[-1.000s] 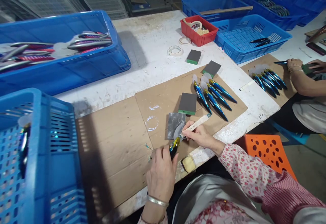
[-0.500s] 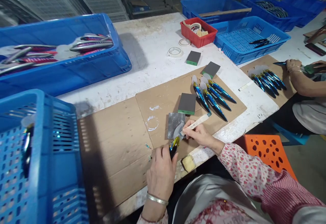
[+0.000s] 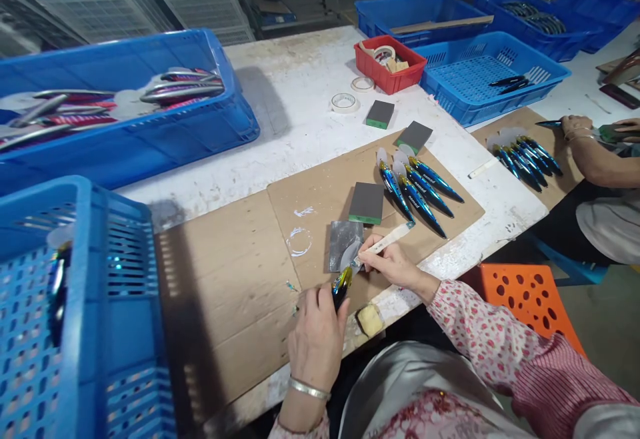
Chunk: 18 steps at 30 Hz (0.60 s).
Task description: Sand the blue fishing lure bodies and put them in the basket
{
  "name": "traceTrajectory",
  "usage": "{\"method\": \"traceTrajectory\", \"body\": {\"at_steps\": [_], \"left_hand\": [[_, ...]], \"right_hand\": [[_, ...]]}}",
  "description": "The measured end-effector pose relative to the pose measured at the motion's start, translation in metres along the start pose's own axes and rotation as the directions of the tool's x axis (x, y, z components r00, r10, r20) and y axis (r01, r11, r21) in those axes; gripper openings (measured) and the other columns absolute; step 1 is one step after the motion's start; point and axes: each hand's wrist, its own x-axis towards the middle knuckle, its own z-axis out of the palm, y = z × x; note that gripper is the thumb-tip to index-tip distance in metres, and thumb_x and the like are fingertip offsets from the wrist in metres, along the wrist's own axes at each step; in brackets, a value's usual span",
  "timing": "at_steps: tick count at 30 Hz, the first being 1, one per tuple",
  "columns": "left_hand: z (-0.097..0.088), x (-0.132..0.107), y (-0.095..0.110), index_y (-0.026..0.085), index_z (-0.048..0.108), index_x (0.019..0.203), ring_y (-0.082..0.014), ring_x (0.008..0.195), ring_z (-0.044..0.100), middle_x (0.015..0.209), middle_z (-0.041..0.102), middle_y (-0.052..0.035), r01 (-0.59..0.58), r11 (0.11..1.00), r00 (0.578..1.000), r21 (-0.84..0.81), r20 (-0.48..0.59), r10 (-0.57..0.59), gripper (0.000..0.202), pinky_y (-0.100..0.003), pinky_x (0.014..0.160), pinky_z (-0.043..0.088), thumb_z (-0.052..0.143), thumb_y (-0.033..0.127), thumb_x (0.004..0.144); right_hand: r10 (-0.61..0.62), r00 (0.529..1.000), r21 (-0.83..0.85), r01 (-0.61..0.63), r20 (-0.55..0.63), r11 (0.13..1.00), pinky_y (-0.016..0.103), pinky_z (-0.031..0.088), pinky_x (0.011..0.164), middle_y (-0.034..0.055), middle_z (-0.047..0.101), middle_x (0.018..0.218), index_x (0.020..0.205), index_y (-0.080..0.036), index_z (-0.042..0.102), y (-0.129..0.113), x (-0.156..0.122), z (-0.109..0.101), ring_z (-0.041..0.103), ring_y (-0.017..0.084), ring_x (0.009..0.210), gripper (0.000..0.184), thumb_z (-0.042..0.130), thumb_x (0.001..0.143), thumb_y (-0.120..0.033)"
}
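My left hand [image 3: 316,332] is wrapped round a dark fishing lure [image 3: 342,284] with a yellow-green head. The lure's clear lip [image 3: 350,254] rests over a dark grey block [image 3: 338,236] with whitish smears. Pinched in my right hand [image 3: 393,266] is a flat whitish strip [image 3: 387,237] with small print; its lower end meets the lure where lip and head join. Beyond my right hand several blue fishing lures [image 3: 420,186] lie side by side on the cardboard [image 3: 240,286]. A green-sided sanding block [image 3: 367,202] sits just behind the dark block.
A yellowish block [image 3: 370,320] lies at the table's near edge. Blue crates [image 3: 235,102] stand left and blue baskets [image 3: 465,102] at the back right. Tape rolls [image 3: 344,102] and a red bin [image 3: 400,79] stand behind. A co-worker's hands [image 3: 577,127] hold a lure at right.
Almost nothing differs. My hands, the lure and the strip keep their places; the view has shifted very slightly.
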Motion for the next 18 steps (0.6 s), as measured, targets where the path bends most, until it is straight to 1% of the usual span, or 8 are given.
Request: {"method": "traceTrajectory", "body": {"at_steps": [3,8,13,16,18], "left_hand": [[-0.001,0.0005,0.0003,0.015,0.057,0.113,-0.0211,0.085,0.064,0.098,0.061,-0.0084,-0.004,1.0,1.0,-0.003,0.0,0.004,0.031,-0.028,0.056,0.047,0.043,0.037,0.094],[-0.0031,0.0009,0.0001,0.016,0.055,0.113,-0.0208,0.086,0.064,0.099,0.061,-0.008,-0.009,1.0,1.0,-0.004,0.004,0.009,0.03,-0.028,0.056,0.046,0.042,0.036,0.095],[-0.0038,0.0008,-0.0001,0.016,0.054,0.115,-0.021,0.087,0.065,0.1,0.061,-0.0084,-0.01,1.0,1.0,-0.01,0.007,0.01,0.031,-0.028,0.056,0.047,0.042,0.036,0.095],[-0.0041,0.0011,-0.0002,0.016,0.055,0.115,-0.0213,0.087,0.065,0.101,0.061,-0.0086,-0.004,1.0,1.0,-0.027,0.016,0.005,0.03,-0.029,0.056,0.047,0.042,0.035,0.094],[-0.0038,0.0014,-0.0004,0.016,0.055,0.114,-0.022,0.087,0.065,0.101,0.061,-0.009,-0.002,0.999,1.0,-0.04,0.02,0.002,0.03,-0.029,0.056,0.047,0.042,0.035,0.094]], "right_hand": [[0.002,1.0,-0.018,-0.002,0.005,1.0,0.022,0.039,0.054,-0.0018,0.056,0.063,0.08,-0.016,0.057,-0.0013,0.0,0.001,0.051,0.011,0.057,0.033,0.067,0.081,-0.048],[0.004,0.999,-0.042,-0.006,-0.038,0.999,0.022,0.039,0.053,-0.0023,0.055,0.063,0.081,-0.017,0.056,-0.0042,0.0,0.0019,0.051,0.011,0.056,0.034,0.065,0.082,-0.05],[0.01,1.0,0.016,-0.01,-0.005,1.0,0.022,0.039,0.052,-0.0031,0.054,0.061,0.08,-0.017,0.055,-0.0054,0.0002,0.0017,0.048,0.01,0.054,0.038,0.066,0.08,-0.054],[0.004,1.0,-0.007,-0.004,0.005,1.0,0.022,0.039,0.053,-0.002,0.055,0.063,0.079,-0.017,0.056,-0.005,0.0002,0.0016,0.05,0.011,0.056,0.038,0.066,0.08,-0.053],[0.004,1.0,-0.031,-0.004,-0.012,1.0,0.022,0.039,0.054,-0.0014,0.055,0.064,0.08,-0.017,0.056,-0.0045,0.0002,0.0017,0.051,0.011,0.057,0.037,0.066,0.081,-0.052]]}}
